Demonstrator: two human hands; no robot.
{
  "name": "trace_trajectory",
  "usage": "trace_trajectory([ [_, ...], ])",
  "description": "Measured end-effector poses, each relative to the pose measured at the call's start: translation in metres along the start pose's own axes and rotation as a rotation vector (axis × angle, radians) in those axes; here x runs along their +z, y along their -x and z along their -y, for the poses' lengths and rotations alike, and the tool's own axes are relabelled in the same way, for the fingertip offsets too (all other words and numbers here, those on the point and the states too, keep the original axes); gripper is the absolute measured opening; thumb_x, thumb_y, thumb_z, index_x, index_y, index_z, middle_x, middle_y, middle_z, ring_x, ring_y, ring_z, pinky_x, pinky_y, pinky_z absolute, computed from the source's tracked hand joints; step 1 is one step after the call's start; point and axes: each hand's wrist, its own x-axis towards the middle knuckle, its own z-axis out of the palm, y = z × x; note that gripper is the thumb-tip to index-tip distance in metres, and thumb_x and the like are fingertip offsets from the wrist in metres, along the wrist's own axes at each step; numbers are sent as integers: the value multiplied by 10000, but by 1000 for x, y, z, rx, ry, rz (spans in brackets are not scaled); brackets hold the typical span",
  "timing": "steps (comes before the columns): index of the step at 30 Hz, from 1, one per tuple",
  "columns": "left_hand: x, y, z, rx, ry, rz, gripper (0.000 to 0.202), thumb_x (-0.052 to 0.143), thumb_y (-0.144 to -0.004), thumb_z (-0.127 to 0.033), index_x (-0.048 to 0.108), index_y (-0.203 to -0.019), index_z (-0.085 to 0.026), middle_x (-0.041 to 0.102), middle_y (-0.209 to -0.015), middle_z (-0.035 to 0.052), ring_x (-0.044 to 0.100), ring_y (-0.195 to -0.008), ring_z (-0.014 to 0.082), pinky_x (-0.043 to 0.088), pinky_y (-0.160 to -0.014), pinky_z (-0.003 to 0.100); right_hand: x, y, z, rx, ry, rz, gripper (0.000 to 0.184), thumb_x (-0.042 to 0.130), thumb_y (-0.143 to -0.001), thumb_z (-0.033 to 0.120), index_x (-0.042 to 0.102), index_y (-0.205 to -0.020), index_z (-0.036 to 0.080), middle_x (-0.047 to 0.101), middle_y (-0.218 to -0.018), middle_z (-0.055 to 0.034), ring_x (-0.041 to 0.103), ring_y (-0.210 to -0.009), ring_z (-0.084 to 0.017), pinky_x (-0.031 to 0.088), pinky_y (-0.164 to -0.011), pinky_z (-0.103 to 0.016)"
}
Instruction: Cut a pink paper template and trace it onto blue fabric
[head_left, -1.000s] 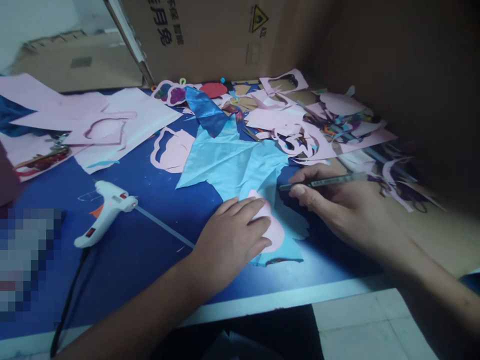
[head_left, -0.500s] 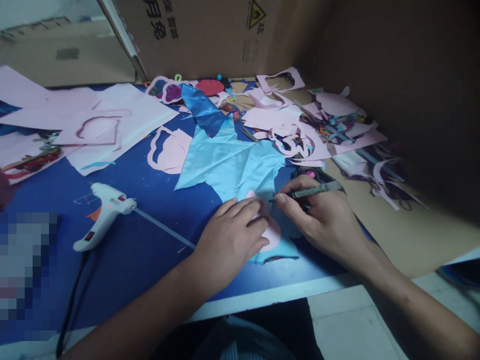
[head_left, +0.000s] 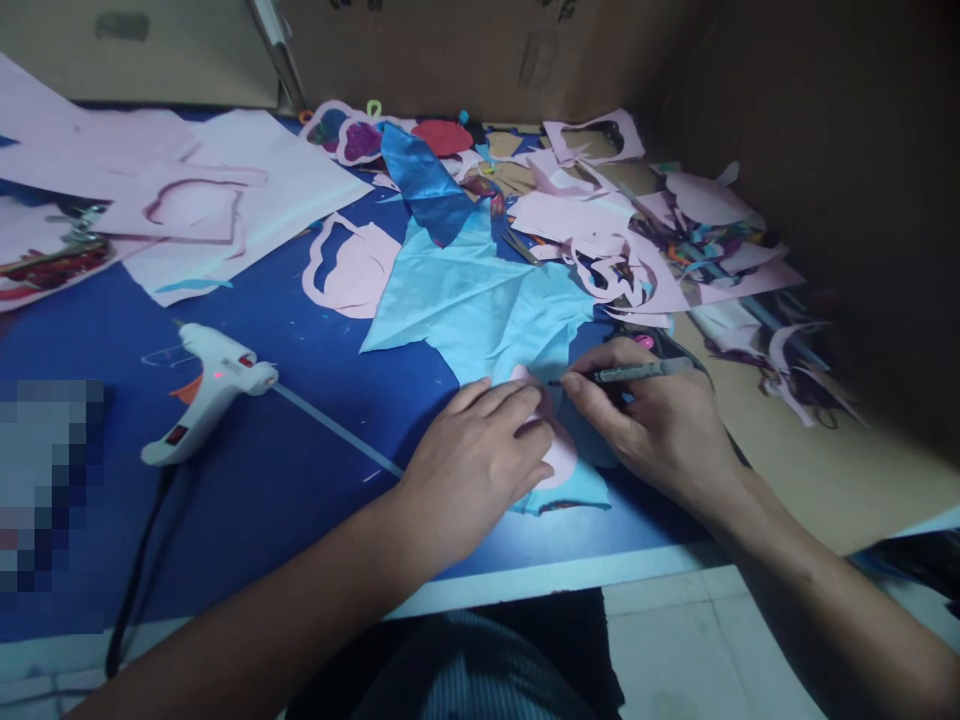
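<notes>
My left hand (head_left: 480, 470) lies with its fingers flat on a rounded pink paper shape (head_left: 561, 455), pressing it onto light blue satiny fabric (head_left: 480, 300). The fingers cover part of the shape. My right hand (head_left: 656, 410) grips a slim pen (head_left: 645, 370), its tip at the upper right edge of the pink shape, over the fabric. A fold of darker shiny blue fabric (head_left: 427, 190) rests at the far end of the light blue piece.
A white glue gun (head_left: 214, 375) with a glue stick and cord lies left. Pink paper scraps (head_left: 577, 220) and scissors (head_left: 521, 245) lie behind the fabric. White sheets (head_left: 262, 190) are at the back left. Cardboard walls (head_left: 450, 60) stand behind and right.
The view has tilted down, so the table's things appear higher in the picture. Both hands keep nearly the same place on the fabric, the pen still beside the pink shape's edge.
</notes>
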Motion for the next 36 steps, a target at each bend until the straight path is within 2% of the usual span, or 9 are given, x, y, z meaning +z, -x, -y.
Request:
trace_trajectory([
  [15, 0, 1, 0, 8, 4, 9, 192, 694, -1091, -328, 756, -1188, -175, 701, -1445, 125, 616, -1466, 280, 444, -1266, 464, 2, 1, -1, 1, -6, 24, 115, 635, -1077, 316, 689, -988, 268, 772, -817, -38, 729, -676, -252, 547, -631, -384],
  [21, -1, 0, 0, 3, 1, 15, 183, 708, -1084, -329, 755, -1181, -181, 701, -1445, 123, 617, -1465, 280, 450, -1260, 463, 1, 2, -2, 0, 17, 0, 115, 650, -1068, 304, 698, -977, 252, 766, -811, -38, 722, -672, -243, 526, -617, -365],
  [28, 2, 1, 1, 14, -2, -11, 197, 744, -1062, -330, 757, -1187, -179, 705, -1440, 122, 628, -1451, 279, 460, -1249, 458, 6, 1, -6, -74, 30, -57, 116, 662, -1066, 289, 706, -972, 236, 761, -800, -26, 717, -668, -216, 506, -608, -329],
  [36, 2, 1, 1, 18, -10, -27, 186, 707, -1085, -334, 765, -1171, -180, 709, -1450, 134, 634, -1445, 268, 472, -1249, 465, 4, 3, -7, -73, 27, -44, 105, 664, -1069, 274, 699, -977, 238, 742, -803, -14, 691, -653, -201, 507, -610, -326],
])
